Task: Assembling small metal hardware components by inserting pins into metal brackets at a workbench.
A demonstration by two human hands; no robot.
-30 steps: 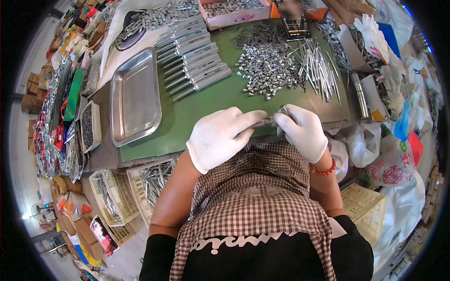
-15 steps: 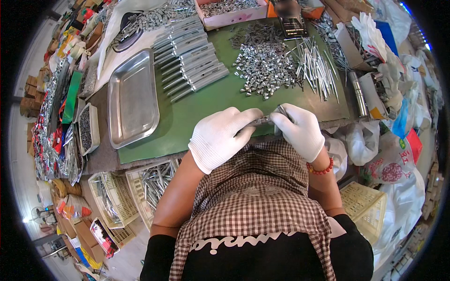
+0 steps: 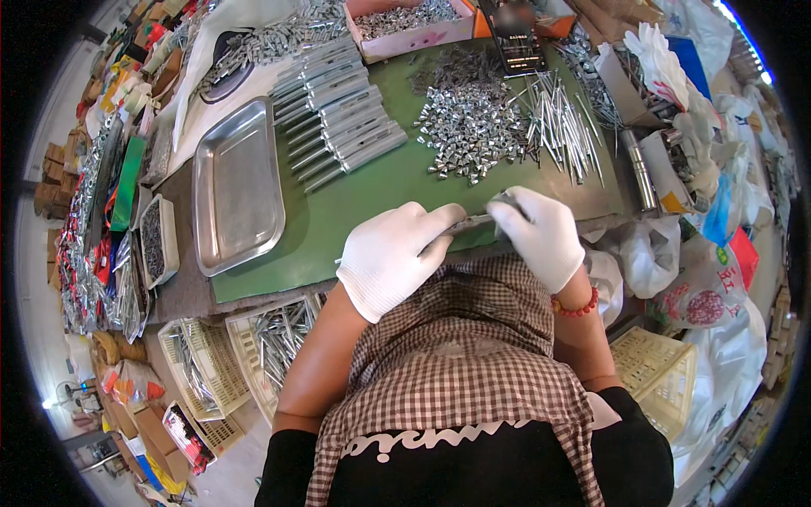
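In front of my apron, both hands wear white knit gloves. My left hand (image 3: 401, 255) is closed, thumb and fingers pinching a slim grey metal tube (image 3: 475, 220). A thin bright tip pokes out beside that hand's wrist side. My right hand (image 3: 539, 235) closes around the tube's other end; its fingertips hide what lies there. Beyond the hands is a heap of small silver metal caps (image 3: 469, 131). Long thin metal rods (image 3: 562, 127) are piled to its right. A row of metal tubes with thin rods (image 3: 351, 127) lies to the left on the green mat (image 3: 338, 224).
An oblong steel tray (image 3: 239, 182) stands left of the tube row. Behind lie dark small parts (image 3: 456, 69) and a pink box (image 3: 414, 42) of metal pieces. Plastic baskets (image 3: 241, 338) sit below the table's front edge. A shiny cylinder (image 3: 639, 169) lies at the right.
The hands have drawn slightly apart, baring more of the tube between them. The thin tip now shows at the left hand's wrist side. The view has shifted a little.
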